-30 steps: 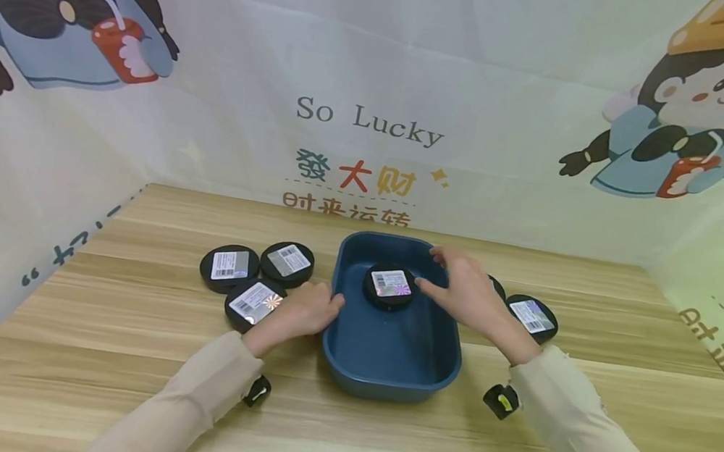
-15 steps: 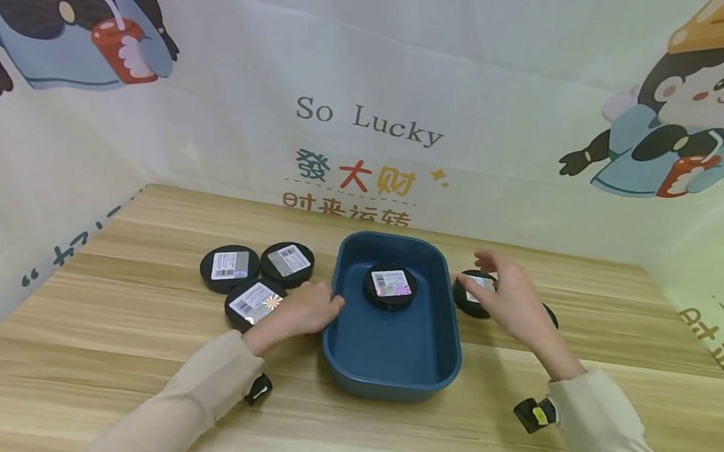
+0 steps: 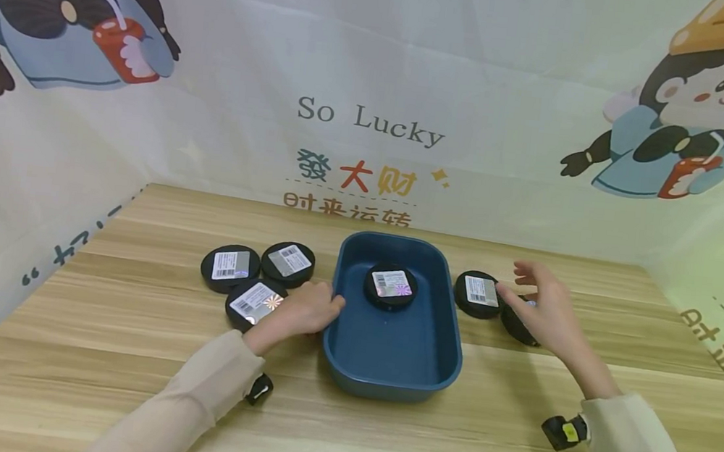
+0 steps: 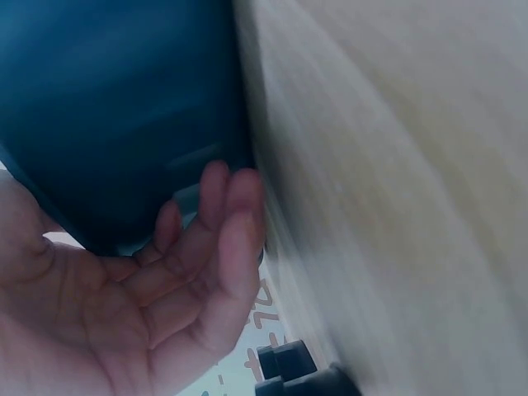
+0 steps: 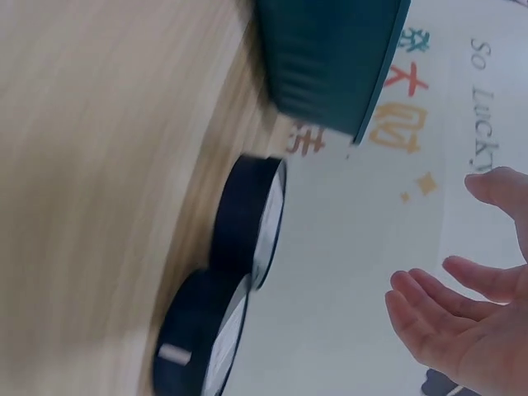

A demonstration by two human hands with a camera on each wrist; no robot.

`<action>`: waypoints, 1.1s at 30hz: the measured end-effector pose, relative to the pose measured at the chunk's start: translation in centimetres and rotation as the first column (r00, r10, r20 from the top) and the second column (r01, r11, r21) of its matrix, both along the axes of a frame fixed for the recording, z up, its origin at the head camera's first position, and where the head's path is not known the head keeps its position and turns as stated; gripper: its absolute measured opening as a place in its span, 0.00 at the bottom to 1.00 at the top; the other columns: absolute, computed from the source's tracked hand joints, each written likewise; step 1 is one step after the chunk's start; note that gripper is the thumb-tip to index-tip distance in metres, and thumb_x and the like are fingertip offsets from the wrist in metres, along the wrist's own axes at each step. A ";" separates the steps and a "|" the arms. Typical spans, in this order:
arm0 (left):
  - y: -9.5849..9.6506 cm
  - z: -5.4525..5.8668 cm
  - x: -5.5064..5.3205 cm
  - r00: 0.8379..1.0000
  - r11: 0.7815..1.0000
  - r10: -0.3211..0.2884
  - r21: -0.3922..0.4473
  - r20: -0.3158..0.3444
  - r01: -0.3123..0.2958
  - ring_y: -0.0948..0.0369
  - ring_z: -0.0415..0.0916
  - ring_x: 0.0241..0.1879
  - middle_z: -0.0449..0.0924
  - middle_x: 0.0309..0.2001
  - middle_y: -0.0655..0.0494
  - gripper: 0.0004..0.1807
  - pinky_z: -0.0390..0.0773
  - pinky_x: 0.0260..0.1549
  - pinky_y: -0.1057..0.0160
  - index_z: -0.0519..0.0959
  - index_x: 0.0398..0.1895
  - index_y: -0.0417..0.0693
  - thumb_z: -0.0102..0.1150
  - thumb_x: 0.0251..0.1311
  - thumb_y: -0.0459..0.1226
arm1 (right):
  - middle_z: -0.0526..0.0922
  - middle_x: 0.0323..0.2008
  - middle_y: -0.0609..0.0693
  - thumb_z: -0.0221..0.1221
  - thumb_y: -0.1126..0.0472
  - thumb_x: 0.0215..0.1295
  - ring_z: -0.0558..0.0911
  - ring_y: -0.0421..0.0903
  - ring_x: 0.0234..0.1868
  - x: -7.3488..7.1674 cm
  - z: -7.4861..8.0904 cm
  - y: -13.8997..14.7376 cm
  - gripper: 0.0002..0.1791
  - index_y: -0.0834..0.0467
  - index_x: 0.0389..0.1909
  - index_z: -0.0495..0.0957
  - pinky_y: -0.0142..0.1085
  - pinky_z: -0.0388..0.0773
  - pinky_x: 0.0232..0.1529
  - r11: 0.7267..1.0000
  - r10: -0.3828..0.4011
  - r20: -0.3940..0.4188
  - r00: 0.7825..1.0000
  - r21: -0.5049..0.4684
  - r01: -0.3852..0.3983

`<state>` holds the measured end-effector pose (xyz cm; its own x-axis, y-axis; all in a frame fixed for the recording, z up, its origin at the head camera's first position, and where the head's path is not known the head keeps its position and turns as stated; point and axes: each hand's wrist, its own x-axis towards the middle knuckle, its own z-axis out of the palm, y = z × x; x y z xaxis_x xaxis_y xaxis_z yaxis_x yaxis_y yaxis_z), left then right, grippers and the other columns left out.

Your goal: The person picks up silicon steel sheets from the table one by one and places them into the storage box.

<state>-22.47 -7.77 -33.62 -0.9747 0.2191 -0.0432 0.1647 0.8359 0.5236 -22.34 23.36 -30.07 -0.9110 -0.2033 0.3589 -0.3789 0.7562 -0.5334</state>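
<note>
My left hand (image 3: 307,308) holds the left rim of a deep blue plastic bin (image 3: 389,385), the thumb over the edge and the fingers outside, near the outer wall (image 4: 124,91) in the left wrist view. Inside the bin lies one flat round black case (image 3: 391,285) with a white and silver label on top. To the bin's right, my right hand (image 3: 549,309) hovers with fingers spread and nothing in them. Below it sits a black case (image 3: 517,327), partly hidden by the hand. A second black case (image 3: 478,294) lies beside that one, close to the bin.
Three more labelled black cases (image 3: 231,267) lie grouped on the wooden table (image 3: 95,346) left of the bin. A printed white cloth (image 3: 230,97) hangs behind and along the sides. Black wrist cameras (image 3: 565,432) stick out below both sleeves.
My right hand has moved right, from over the bin's right rim to above the right-hand cases. The left hand, the bin and the case inside it stay put.
</note>
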 end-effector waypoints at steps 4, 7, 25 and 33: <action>0.0 0.0 0.0 1.000 1.000 0.001 -0.004 -0.003 -0.001 0.58 0.69 0.14 0.69 0.19 0.49 0.14 0.66 0.16 0.65 0.71 0.20 0.41 0.40 0.59 0.38 | 0.68 0.48 0.71 0.54 0.60 0.61 0.70 0.64 0.48 0.2 -0.4 1.2 0.27 0.76 0.54 0.61 0.53 0.71 0.44 0.999 -0.037 0.008 0.999 0.000 0.037; 0.0 0.0 0.0 1.000 1.000 0.000 -0.007 -0.006 0.000 0.58 0.70 0.15 0.69 0.19 0.49 0.15 0.66 0.16 0.65 0.71 0.20 0.41 0.40 0.59 0.38 | 0.67 0.48 0.73 0.53 0.59 0.61 0.69 0.65 0.48 0.2 -0.7 2.0 0.28 0.77 0.53 0.60 0.54 0.69 0.44 0.998 -0.064 0.018 0.998 0.012 0.064; 0.0 0.0 -0.1 1.000 1.000 -0.002 -0.007 -0.006 0.002 0.58 0.70 0.16 0.69 0.19 0.49 0.15 0.65 0.17 0.65 0.71 0.20 0.41 0.40 0.59 0.38 | 0.61 0.51 0.80 0.50 0.49 0.62 0.63 0.72 0.52 -0.2 -2.2 5.0 0.39 0.81 0.55 0.53 0.59 0.61 0.49 0.972 -0.189 0.181 0.965 0.171 0.159; 0.0 -0.1 -0.1 1.000 1.000 0.001 -0.001 0.005 -0.001 0.58 0.70 0.15 0.69 0.19 0.49 0.15 0.65 0.16 0.65 0.71 0.20 0.40 0.40 0.60 0.38 | 0.59 0.51 0.82 0.54 0.44 0.57 0.61 0.74 0.52 -0.5 -3.0 5.5 0.46 0.84 0.54 0.52 0.60 0.62 0.49 0.958 -0.203 0.252 0.946 0.249 0.139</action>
<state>-22.62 -7.76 -33.69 -0.9748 0.2179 -0.0478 0.1613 0.8364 0.5239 -22.82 28.88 -33.08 -0.9951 -0.0822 0.0551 -0.0975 0.9088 -0.4058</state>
